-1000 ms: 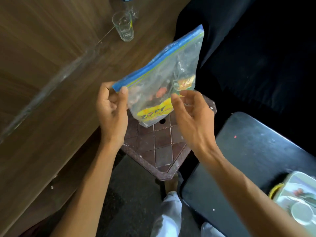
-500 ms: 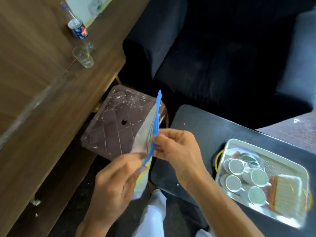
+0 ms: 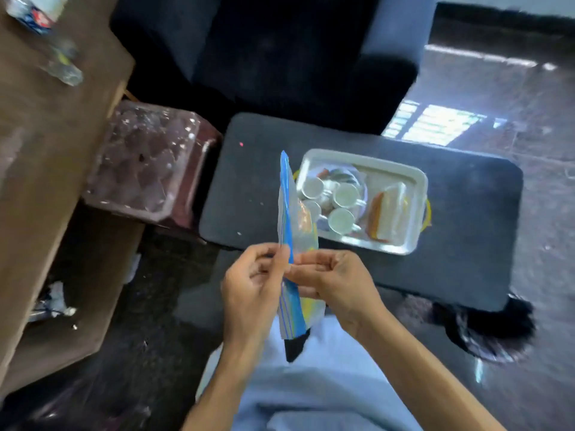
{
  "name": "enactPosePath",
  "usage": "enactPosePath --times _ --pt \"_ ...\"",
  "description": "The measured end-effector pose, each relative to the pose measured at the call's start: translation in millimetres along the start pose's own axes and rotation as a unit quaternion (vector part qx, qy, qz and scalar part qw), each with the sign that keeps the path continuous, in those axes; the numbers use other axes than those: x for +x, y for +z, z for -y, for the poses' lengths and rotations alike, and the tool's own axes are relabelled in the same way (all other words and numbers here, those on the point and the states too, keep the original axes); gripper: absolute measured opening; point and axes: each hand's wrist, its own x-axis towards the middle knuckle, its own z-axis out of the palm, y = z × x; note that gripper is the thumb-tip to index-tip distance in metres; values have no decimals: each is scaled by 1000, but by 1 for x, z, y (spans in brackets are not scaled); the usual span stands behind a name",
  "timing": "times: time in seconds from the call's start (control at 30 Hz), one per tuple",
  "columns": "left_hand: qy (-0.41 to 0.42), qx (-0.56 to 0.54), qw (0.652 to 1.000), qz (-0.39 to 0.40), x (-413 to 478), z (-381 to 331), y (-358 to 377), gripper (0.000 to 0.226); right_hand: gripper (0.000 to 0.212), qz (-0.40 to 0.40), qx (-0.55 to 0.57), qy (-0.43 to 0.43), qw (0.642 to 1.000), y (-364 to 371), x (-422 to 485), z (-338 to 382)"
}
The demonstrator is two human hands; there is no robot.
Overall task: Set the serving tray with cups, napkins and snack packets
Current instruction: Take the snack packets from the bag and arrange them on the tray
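Note:
A clear zip bag [image 3: 292, 219] with a blue seal strip and snack packets inside is held edge-on above my lap. My left hand [image 3: 252, 284] pinches one side of its seal and my right hand [image 3: 333, 278] pinches the other side. Just beyond the bag, a silver serving tray [image 3: 401, 244] rests on a black low table [image 3: 460, 244]. Several white cups [image 3: 340, 217] stand in the tray's left half. A stack of napkins [image 3: 387, 213] lies in its right half. The bag hides part of the tray's left edge.
A brown plastic stool [image 3: 140, 163] stands left of the black table. A wooden table [image 3: 40, 169] at far left carries a bottle [image 3: 31, 14] and a drinking glass [image 3: 63, 70]. A dark sofa [image 3: 280, 51] fills the back. Shiny floor [image 3: 504, 98] lies to the right.
The view swung right and the tray came toward the middle. Both hands carried the bag from over the stool to in front of the tray, turned edge-on, fingers now on its seal.

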Motion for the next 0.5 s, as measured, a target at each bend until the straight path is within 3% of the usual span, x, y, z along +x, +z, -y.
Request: enactPosePath --times 0.2,0.4,0.5 --pt "23 76 995 65 -50 -3 58 35 22 -63 -34 -48 996 -60 -66 -13" --pt "-19 78 971 223 -64 -8 95 32 10 -115 73 -63 989 -102 -102 -29" --pt "-5 118 958 262 -65 -13 114 34 14 -150 114 -48 981 -116 -109 -30"
